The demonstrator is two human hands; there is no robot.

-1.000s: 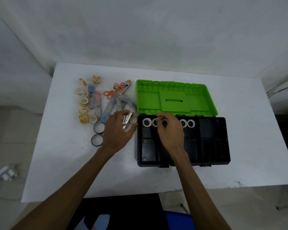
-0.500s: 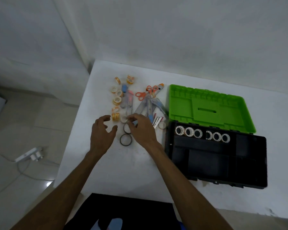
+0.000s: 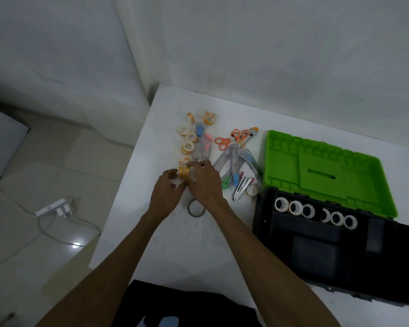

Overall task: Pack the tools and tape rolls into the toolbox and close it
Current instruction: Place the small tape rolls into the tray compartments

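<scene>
White table (image 3: pixel 175 244): both hands now at orange tape roll (image 3: pixel 184 172).

Black toolbox (image 3: pixel 321 253) open on table right, green lid (image 3: pixel 326 171) laid back; six white tape rolls (image 3: pixel 315 212) upright in rear row. Orange-printed rolls (image 3: pixel 187 147), scissors (image 3: pixel 232 139), cutters (image 3: pixel 234 164) scattered left.

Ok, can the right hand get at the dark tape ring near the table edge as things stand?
Probably yes. The dark ring lies flat and alone on the table, just below the right hand; only that hand's wrist partly overhangs it, and nothing is stacked on it.
</scene>
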